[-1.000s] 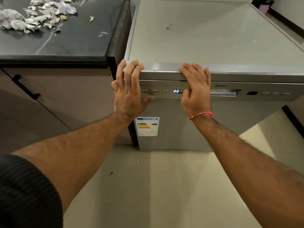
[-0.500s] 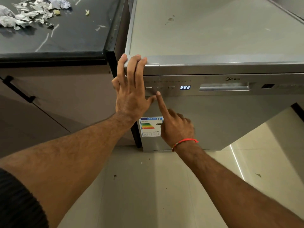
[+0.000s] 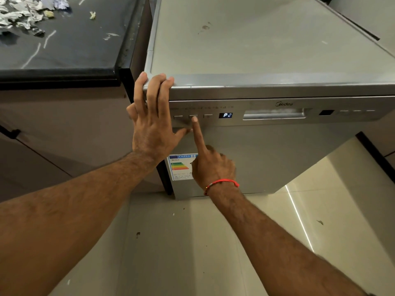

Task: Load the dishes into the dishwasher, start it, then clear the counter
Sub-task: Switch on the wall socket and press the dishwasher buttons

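Observation:
The silver dishwasher stands shut beside the black counter. My left hand rests flat on its top left corner, fingers laid over the front edge and thumb against the door. My right hand points upward; its straight index finger presses the second button of the control panel while the other fingers are curled in. Just right of the buttons, the small display reads P2. No dishes are in view.
Torn paper scraps and small crumbs lie on the counter's far left. A recessed door handle sits right of the display. An energy label is stuck on the door. Glossy floor tiles spread below.
My right hand left the dishwasher's top edge, dropped below the panel and pushed its index finger up onto the second button. The display changed from 8:88 to P2. My left hand stayed put.

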A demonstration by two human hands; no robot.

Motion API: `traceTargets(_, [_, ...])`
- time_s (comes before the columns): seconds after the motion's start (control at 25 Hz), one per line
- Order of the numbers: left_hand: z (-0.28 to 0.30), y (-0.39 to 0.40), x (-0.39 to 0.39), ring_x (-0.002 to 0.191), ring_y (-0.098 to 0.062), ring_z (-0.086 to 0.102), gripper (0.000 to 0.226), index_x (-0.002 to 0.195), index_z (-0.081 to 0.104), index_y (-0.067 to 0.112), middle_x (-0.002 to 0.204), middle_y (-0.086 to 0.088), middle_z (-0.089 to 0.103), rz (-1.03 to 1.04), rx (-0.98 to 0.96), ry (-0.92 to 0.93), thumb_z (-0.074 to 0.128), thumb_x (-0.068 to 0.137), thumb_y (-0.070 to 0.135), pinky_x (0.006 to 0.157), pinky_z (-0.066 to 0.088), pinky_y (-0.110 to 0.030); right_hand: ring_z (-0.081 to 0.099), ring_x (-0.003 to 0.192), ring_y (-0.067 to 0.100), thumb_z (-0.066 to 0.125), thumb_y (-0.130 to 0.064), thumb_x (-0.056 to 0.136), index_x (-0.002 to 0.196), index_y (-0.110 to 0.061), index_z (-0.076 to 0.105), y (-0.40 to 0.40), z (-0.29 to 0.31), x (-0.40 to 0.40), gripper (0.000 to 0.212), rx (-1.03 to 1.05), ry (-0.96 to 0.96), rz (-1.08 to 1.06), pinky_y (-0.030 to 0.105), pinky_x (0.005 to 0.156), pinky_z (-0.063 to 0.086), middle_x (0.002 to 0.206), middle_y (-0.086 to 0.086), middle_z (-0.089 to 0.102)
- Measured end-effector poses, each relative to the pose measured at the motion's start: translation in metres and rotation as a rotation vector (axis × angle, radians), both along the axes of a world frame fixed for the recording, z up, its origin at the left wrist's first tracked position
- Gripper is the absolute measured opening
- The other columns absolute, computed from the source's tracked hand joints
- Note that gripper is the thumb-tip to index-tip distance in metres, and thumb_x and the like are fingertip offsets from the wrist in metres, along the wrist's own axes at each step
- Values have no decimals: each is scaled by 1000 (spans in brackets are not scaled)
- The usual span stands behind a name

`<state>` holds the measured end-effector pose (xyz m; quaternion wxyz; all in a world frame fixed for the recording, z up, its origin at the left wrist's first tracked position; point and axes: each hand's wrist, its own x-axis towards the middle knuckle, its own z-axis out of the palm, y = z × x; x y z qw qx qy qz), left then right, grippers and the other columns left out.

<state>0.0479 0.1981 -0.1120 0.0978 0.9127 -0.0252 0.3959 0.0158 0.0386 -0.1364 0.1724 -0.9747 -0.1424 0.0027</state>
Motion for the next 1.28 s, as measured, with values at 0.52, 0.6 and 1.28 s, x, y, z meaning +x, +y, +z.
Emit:
traceTargets(0.52, [0, -4, 1, 150, -35, 20, 96, 150, 21, 17, 154, -3, 22, 13, -13, -23, 61, 82, 72, 94, 42, -46, 56, 54, 23, 65, -27, 91, 137, -48, -40, -1, 3, 8, 116, -77, 1, 10, 38, 58, 55, 85, 10, 69])
traceTargets(0.6, [0, -5, 0, 151, -35, 20, 95, 150, 20, 17, 154, -4, 23, 24, -16, -22, 60, 83, 72, 94, 43, -46, 54, 53, 23, 63, -25, 92, 134, -49, -44, 4, 5, 6, 117, -66, 51, 12, 39, 59, 55, 85, 12, 69])
traceTargets(1.28, [17, -24, -19, 153, -47, 7, 107, 155, 23, 7, 163, -16, 24, 117, 22, 111, 71, 79, 65, 114, 24, -59, 63, 99, 36, 44, -31, 92, 136, -47, 43, -103, -8, -1, 46, 147, 42, -269, 44, 82, 53, 112, 3, 69])
